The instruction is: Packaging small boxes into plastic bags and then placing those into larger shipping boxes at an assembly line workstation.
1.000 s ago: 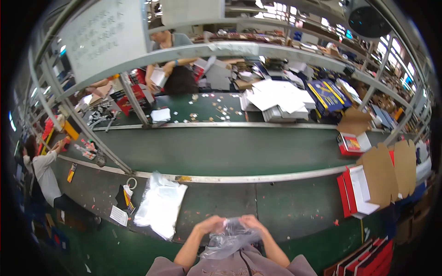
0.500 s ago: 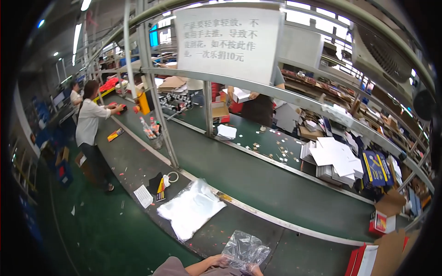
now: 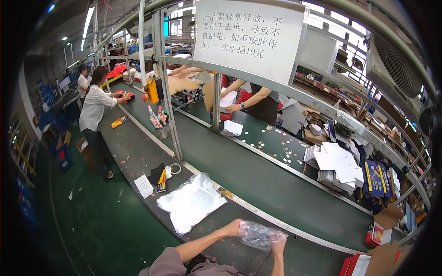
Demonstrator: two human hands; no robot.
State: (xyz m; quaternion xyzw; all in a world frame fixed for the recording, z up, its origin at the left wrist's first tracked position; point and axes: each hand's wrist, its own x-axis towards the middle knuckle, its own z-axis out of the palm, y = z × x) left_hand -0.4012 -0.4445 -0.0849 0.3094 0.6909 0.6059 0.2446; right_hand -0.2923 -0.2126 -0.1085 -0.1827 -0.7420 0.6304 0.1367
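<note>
A clear, crinkled plastic bag (image 3: 258, 235) is stretched between my two hands above the dark bench near the bottom of the view. My left hand (image 3: 234, 227) grips its left end, with the fingers partly under the film. At the right end my right hand (image 3: 279, 243) is closed on the bag, its fingertips showing through the plastic. Nothing can be made out inside the bag. Just left and beyond my left hand lies a pile of clear and white plastic bags (image 3: 192, 204) on the bench.
Past the pile are a white label sheet (image 3: 144, 186), a tape roll (image 3: 175, 169) and a marker cup (image 3: 159, 126). A metal rail (image 3: 276, 209) borders the green conveyor (image 3: 258, 179). Open cartons (image 3: 368, 262) stand at the right. Other people work at the left and across the conveyor.
Both hands have moved forward and up with the plastic bag, which is now pulled out sideways between them. Across the conveyor, a person's arms have reached down, and brown cardboard has come into view.
</note>
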